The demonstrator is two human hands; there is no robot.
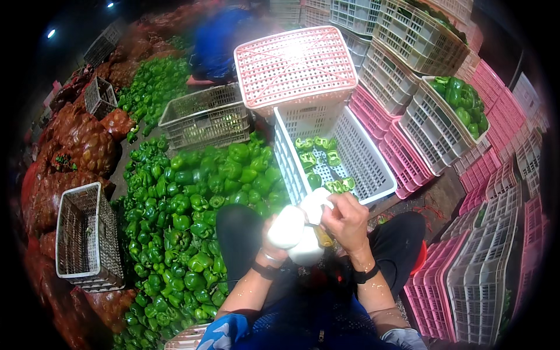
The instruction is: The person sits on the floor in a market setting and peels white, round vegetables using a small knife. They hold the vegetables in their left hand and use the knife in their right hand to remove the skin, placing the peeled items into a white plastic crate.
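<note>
My left hand [272,244] grips a rounded, washed-out white piece [286,227], shaped like a bell pepper half; glare hides its detail. My right hand [348,219] pinches another glaring white piece [316,205] just beside it. A third bright rounded piece [307,249] shows below, between the hands. Close to my right fingers is a yellow-brown handle [323,236]; whether a finger holds it cannot be seen. In front stands a white plastic crate [367,155], with several cut green bell pepper pieces [308,159] on its floor.
Green bell peppers [179,218] lie heaped to the left. An upturned pinkish crate [297,65] rests at the white crate's far end. Stacked crates [437,127] line the right; mesh sacks [83,140] line the left. Another person [221,43] crouches beyond a grey crate [205,118].
</note>
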